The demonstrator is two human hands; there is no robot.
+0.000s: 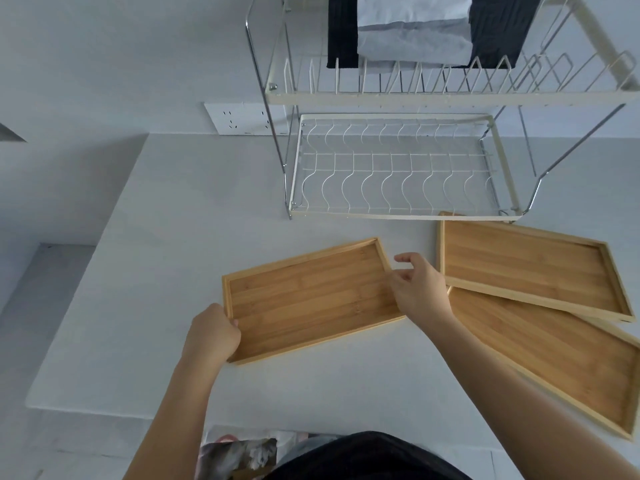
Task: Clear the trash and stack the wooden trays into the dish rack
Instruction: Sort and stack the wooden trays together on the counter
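Note:
Three empty wooden trays lie on the white counter. The left tray (311, 299) lies flat in the middle; my left hand (213, 336) grips its left short edge. My right hand (417, 289) rests at its right short edge, fingers loosely curled around the rim. To the right, a second tray (526, 268) lies partly on top of a third tray (561, 355). The two-tier wire dish rack (398, 216) stands at the back, its lower basket empty.
Dark and light cloths (415, 32) hang over the rack's upper tier. A wall socket (242, 119) sits left of the rack. A bag with crumpled trash (239, 452) is at the bottom, by the counter's front edge. The counter drops off on the left.

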